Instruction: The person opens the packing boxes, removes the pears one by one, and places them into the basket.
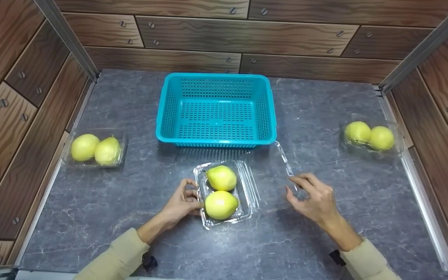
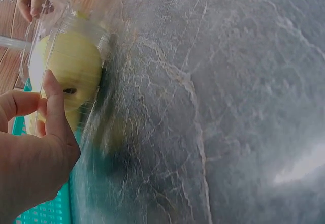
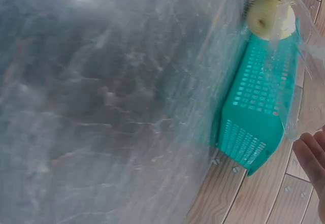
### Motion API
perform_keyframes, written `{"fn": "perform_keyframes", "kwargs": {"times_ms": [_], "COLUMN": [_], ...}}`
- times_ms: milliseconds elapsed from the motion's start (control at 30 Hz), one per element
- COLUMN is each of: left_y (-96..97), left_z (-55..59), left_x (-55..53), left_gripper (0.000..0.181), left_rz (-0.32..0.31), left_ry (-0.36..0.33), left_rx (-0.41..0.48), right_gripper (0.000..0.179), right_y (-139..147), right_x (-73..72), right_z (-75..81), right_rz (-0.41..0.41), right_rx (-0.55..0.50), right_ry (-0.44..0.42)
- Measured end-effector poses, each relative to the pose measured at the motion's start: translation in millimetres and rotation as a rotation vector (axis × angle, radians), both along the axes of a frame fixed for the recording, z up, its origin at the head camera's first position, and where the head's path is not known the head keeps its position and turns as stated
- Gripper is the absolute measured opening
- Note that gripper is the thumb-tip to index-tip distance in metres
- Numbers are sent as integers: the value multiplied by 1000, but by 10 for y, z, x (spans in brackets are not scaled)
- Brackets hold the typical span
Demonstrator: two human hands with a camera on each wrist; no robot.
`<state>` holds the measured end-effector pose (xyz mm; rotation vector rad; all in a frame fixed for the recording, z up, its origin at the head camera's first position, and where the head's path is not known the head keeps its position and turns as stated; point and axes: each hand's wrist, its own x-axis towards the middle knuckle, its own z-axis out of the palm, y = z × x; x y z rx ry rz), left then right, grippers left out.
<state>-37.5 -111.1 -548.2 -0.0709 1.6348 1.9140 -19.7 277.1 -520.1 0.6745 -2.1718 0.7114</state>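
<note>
Two yellow pears (image 1: 221,205) lie one above the other in a clear plastic clamshell box (image 1: 242,218) in the middle of the head view. My left hand (image 1: 181,200) pinches the box's left rim between thumb and fingers; the left wrist view shows this hand (image 2: 43,137) close beside a pear (image 2: 76,64). The box's clear lid (image 1: 285,157) is swung open to the right, its far edge raised. At that edge my right hand (image 1: 315,198) pinches the lid between thumb and fingertips. In the right wrist view the lid (image 3: 290,117) stands in front of the basket.
A turquoise perforated basket (image 1: 216,143) stands just behind the box. Another clear box with two pears (image 1: 85,147) sits at the left, and one more with two pears (image 1: 382,138) at the right. Wood-patterned walls (image 1: 193,35) enclose the grey marbled table (image 1: 130,101) on three sides.
</note>
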Motion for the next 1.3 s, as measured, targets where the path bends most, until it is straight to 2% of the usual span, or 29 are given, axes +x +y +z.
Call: {"fn": "perform_keyframes", "kwargs": {"times_ms": [333, 800, 1067, 1300], "left_y": [-34, -81, -89, -95], "left_z": [11, 15, 24, 29], "left_x": [-68, -162, -211, -251], "left_gripper": [58, 58, 58, 60], "left_rz": [-6, 2, 0, -10], "left_ry": [6, 3, 6, 26], "left_rx": [-14, -49, -55, -73], "right_gripper": [23, 28, 30, 34], "right_y": [95, 134, 138, 124], "right_x": [84, 218, 262, 293], "right_z": [-185, -434, -496, -514], "right_rz": [-55, -130, -151, -154], "right_rx": [54, 143, 191, 217], "right_ry": [-51, -188, -206, -296]}}
